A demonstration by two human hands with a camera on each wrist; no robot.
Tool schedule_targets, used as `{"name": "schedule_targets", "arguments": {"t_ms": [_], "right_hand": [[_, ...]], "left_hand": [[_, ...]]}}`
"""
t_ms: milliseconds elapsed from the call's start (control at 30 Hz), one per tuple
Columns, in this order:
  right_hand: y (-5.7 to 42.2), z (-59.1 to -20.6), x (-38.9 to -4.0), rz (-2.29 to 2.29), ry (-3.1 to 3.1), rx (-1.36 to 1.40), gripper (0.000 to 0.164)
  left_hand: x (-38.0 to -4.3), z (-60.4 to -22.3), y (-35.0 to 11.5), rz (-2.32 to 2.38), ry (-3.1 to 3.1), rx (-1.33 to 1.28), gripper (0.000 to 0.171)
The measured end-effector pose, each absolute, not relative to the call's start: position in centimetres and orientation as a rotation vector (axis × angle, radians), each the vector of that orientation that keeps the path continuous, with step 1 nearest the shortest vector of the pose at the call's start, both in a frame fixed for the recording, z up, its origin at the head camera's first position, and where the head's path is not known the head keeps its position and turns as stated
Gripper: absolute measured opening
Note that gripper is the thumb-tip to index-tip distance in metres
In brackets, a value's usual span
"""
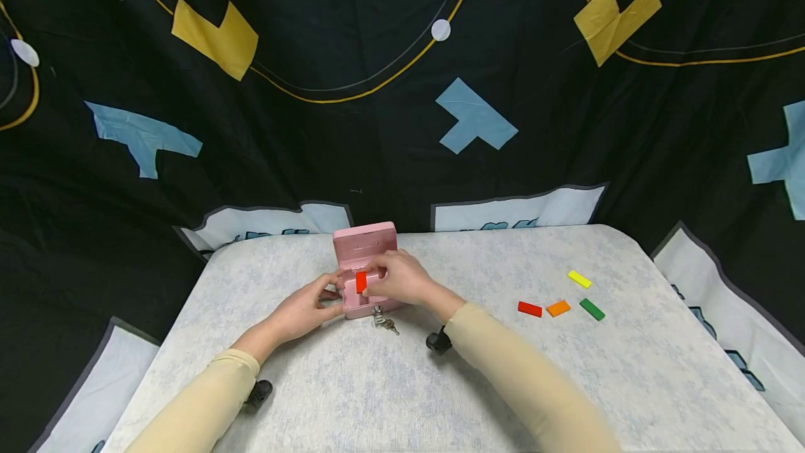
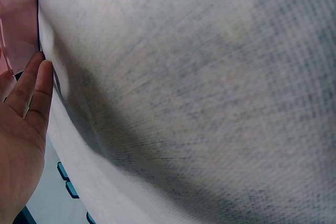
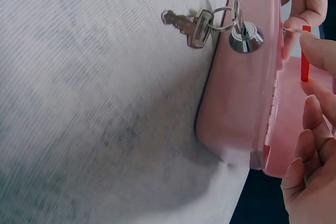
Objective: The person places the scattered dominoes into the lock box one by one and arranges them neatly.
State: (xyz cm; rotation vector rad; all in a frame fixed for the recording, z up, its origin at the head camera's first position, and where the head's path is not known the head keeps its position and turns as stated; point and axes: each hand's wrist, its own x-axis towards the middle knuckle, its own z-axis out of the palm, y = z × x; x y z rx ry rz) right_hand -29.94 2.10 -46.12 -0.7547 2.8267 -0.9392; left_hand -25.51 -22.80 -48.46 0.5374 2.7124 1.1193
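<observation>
A pink cash box (image 1: 367, 312) stands on the table with its lid (image 1: 365, 242) raised. Over its open inside, my right hand (image 1: 402, 278) pinches a small red block (image 1: 361, 282) between thumb and fingertips. The right wrist view shows this block (image 3: 305, 53) edge-on, upright between the fingers. At the box's left side is my left hand (image 1: 308, 307), its thumb near the front corner and its fingers along the side. These fingers (image 2: 39, 93) look fairly straight in the left wrist view. Keys (image 3: 199, 27) on a ring hang from the front lock (image 3: 247, 38).
On the right of the table (image 1: 478, 383) lie a red block (image 1: 530, 309), an orange block (image 1: 558, 308), a green block (image 1: 592, 309) and a yellow block (image 1: 580, 279). A dark curtain (image 1: 352, 159) with paper shapes hangs behind the table's far edge.
</observation>
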Motion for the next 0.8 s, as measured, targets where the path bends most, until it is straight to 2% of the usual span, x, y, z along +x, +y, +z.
{"name": "schedule_targets", "arguments": {"t_ms": [800], "right_hand": [[-0.9,-46.5,-30.3,-0.653,2.876,-0.811,0.036]], "left_hand": [[-25.6,-48.6,-22.9,1.082,2.716,0.478,0.038]]}}
